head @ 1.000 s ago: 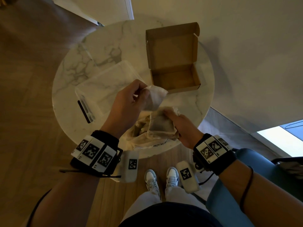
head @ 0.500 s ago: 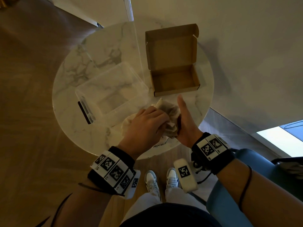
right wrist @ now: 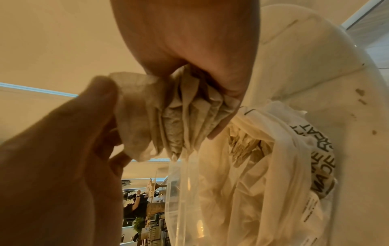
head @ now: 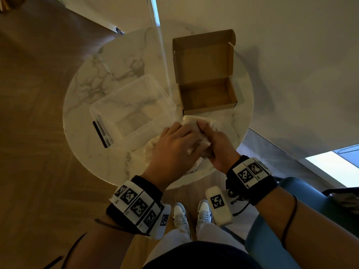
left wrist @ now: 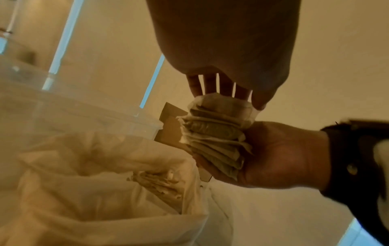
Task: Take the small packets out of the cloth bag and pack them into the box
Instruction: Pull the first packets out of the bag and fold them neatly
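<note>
To the left of the fingers, a clear plastic bin [head: 134, 109] lies on the round marble surface [head: 120, 61], rigid and see-through, its rim just beside the cloth bag [left wrist: 88, 191]. The bag is soft, cream, crumpled cotton with dark print on one face, slumped open under both hands; more small packets [left wrist: 155, 183] show inside its mouth.

The left hand [head: 174, 150] has its fingers [left wrist: 210, 83] held close together, nearly straight, pressing on the outer face of a stack of packets [left wrist: 214, 133]. The right hand [head: 219, 148] cups the stack from the other side, fingers and thumb curled round it. The packets are thin, flat, papery pouches with crimped edges, fanned like pages and slightly wrinkled.

Beyond the fingers and to the right stands the cardboard box [head: 207, 96], brown corrugated board, lid flap upright, its low tray holding no packets yet.

The step in hand looks like squaring the stack before carrying it over. Done well, it means squeezing evenly from both faces so the slippery leaves do not splay, keeping edges aligned, then lowering the bundle flat into the tray, long side along the box's length, and releasing only once it rests on the bottom.
</note>
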